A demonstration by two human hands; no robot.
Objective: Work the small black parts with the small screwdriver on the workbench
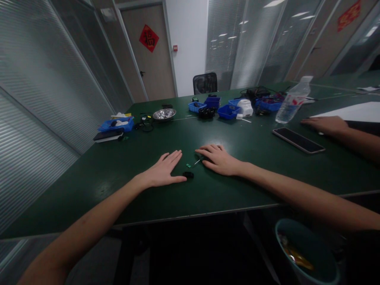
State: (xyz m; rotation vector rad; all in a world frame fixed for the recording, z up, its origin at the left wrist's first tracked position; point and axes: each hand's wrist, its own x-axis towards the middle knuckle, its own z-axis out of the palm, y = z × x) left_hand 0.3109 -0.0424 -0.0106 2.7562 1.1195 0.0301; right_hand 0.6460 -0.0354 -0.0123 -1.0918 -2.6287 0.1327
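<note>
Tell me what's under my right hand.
Your right hand is palm down over the green table; a thin metal shaft shows between thumb and forefinger. Whatever lies beneath the palm is covered.

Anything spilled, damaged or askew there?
Nothing spilled stands out; the small green piece is too tiny to judge. The clear plastic bottle at right looks tilted, probably lens distortion: the brown door behind leans likewise.

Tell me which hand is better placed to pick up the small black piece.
Probably the left hand: its thumb tip is right beside the small black piece. The right hand rests farther off, near the thin shiny shaft.
</note>
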